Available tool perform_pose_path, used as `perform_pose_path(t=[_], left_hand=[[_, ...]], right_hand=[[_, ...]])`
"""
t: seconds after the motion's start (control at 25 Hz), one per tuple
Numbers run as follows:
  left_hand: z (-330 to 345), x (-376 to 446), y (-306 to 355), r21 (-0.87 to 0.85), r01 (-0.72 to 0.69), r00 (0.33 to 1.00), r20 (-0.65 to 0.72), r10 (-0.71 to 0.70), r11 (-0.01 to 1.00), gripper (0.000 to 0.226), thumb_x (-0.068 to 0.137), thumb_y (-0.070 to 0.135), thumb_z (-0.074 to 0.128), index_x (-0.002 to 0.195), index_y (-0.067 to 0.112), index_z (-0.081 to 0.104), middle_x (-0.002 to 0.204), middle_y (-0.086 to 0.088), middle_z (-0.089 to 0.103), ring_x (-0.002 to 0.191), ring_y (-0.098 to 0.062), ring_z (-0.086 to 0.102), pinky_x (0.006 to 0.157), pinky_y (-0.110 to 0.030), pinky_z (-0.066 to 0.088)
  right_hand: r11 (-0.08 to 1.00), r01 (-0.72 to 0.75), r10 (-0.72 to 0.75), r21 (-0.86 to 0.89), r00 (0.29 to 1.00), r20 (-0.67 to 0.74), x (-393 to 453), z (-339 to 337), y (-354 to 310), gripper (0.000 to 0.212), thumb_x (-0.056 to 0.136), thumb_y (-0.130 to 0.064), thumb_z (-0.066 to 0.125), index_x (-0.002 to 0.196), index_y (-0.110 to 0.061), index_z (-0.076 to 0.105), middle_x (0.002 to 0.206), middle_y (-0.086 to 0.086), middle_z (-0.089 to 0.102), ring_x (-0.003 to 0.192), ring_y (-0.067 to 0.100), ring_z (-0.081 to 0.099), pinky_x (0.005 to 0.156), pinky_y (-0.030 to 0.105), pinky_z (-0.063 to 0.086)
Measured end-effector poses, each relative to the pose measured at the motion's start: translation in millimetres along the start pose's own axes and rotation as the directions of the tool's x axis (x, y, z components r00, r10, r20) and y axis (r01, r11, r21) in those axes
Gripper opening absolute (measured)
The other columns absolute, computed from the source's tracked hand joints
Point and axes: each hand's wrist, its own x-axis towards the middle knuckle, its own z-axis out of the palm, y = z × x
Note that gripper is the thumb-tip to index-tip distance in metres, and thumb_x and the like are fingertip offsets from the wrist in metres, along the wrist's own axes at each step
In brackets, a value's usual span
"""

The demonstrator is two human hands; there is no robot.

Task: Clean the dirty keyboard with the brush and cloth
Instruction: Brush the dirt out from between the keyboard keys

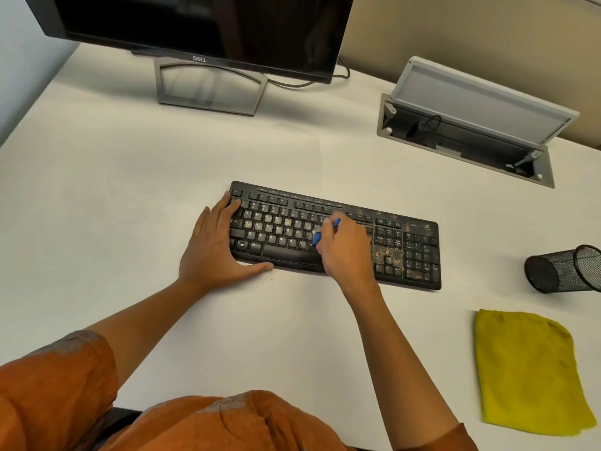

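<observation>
Holding brush (318, 235) in right hand (344, 249) | bristles on keyboard (406, 252)

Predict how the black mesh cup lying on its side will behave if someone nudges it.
The mesh cup lies on its round wall on the smooth desk, so it would probably roll. Its open wire mesh suggests it is light and would slide easily.

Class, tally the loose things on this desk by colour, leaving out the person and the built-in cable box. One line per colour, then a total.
Black: 3 (keyboard, monitor, mesh pen cup)
Blue: 1 (brush, gripped in the right hand)
Yellow: 1 (cloth)
Total: 5
</observation>
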Motion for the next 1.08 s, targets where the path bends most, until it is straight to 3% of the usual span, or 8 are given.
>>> perform_pose_path(t=[0.08, 0.24, 0.32, 0.44, 0.64, 0.8, 0.96, 1.08], left_hand=[[0, 0, 0, -0.002, 0.006, 1.0, -0.007, -0.006, 1.0, 0.131, 0.054, 0.08, 0.082, 0.158, 0.027, 0.025, 0.17, 0.008, 0.017, 0.155, -0.026, 0.021, 0.126, -0.052, 0.022], [0, 0, -2, -0.006, -0.003, 1.0, -0.006, 0.003, 1.0, 0.131, 0.054, 0.083, 0.08, 0.158, 0.027, 0.024, 0.17, 0.007, 0.017, 0.155, -0.026, 0.022, 0.125, -0.054, 0.024], [0, 0, 0, 0.0, -0.006, 1.0, -0.002, 0.006, 1.0, 0.131, 0.054, 0.084, 0.079, 0.158, 0.026, 0.024, 0.17, 0.007, 0.017, 0.155, -0.025, 0.021, 0.126, -0.053, 0.022], [-1, -1, 1, 0.015, -0.008, 1.0, -0.007, 0.008, 1.0, 0.13, 0.056, 0.081, 0.081, 0.158, 0.023, 0.025, 0.17, 0.005, 0.017, 0.155, -0.023, 0.02, 0.127, -0.051, 0.02], [-2, 0, 2, 0.013, -0.004, 1.0, 0.0, 0.004, 1.0, 0.13, 0.055, 0.08, 0.082, 0.158, 0.024, 0.025, 0.17, 0.005, 0.017, 0.155, -0.024, 0.019, 0.127, -0.051, 0.02], [-3, -1, 4, 0.013, -0.004, 1.0, -0.009, 0.005, 1.0, 0.129, 0.056, 0.079, 0.082, 0.158, 0.023, 0.026, 0.17, 0.004, 0.018, 0.154, -0.021, 0.018, 0.128, -0.047, 0.016], [-3, -2, 4, 0.018, -0.014, 1.0, -0.012, 0.014, 1.0, 0.129, 0.056, 0.081, 0.081, 0.157, 0.023, 0.027, 0.17, 0.003, 0.019, 0.154, -0.022, 0.02, 0.128, -0.049, 0.018], [-2, -1, 3, 0.015, -0.024, 1.0, -0.016, 0.024, 1.0, 0.128, 0.056, 0.08, 0.081, 0.157, 0.022, 0.027, 0.169, 0.003, 0.02, 0.154, -0.021, 0.02, 0.127, -0.05, 0.019]], right_hand=[[0.999, -0.036, 0.035, 0.03, 0.998, 0.054, 1, -5, -3, 0.031, 0.104, -0.022, 0.039, 0.089, -0.007, 0.061, 0.069, 0.001, 0.071, 0.071, 0.025, 0.071, 0.068, 0.04, 0.059], [0.984, 0.03, -0.028, 0.174, 0.999, -0.018, 0, 1, -12, 0.031, 0.106, -0.027, 0.039, 0.09, -0.01, 0.061, 0.07, 0.0, 0.069, 0.07, 0.025, 0.07, 0.071, 0.044, 0.059], [0.991, 0.057, -0.057, 0.124, 0.998, -0.008, -1, 7, -6, 0.03, 0.106, -0.03, 0.039, 0.092, -0.014, 0.059, 0.073, 0.003, 0.069, 0.069, 0.023, 0.069, 0.07, 0.047, 0.058], [0.998, -0.005, -0.004, 0.067, 0.992, 0.124, 4, -2, 3, 0.03, 0.105, -0.024, 0.04, 0.09, -0.009, 0.061, 0.07, 0.004, 0.069, 0.069, 0.026, 0.07, 0.071, 0.048, 0.059], [0.986, 0.046, -0.053, 0.162, 0.998, 0.04, 6, -2, -7, 0.032, 0.106, -0.027, 0.041, 0.09, -0.008, 0.061, 0.072, 0.002, 0.068, 0.07, 0.028, 0.069, 0.07, 0.043, 0.058], [0.998, 0.056, -0.051, -0.021, 0.978, 0.201, 8, -12, -3, 0.032, 0.104, -0.021, 0.041, 0.088, -0.007, 0.064, 0.065, -0.002, 0.068, 0.068, 0.021, 0.069, 0.07, 0.038, 0.058], [0.993, 0.067, -0.073, 0.092, 0.996, 0.057, 7, -13, -8, 0.031, 0.106, -0.027, 0.042, 0.092, -0.011, 0.065, 0.067, -0.007, 0.066, 0.068, 0.021, 0.068, 0.063, 0.029, 0.053], [0.996, 0.092, -0.093, 0.018, 0.987, 0.134, 4, -10, -1, 0.03, 0.105, -0.025, 0.042, 0.089, -0.01, 0.063, 0.068, -0.003, 0.067, 0.064, 0.017, 0.067, 0.064, 0.035, 0.055]])
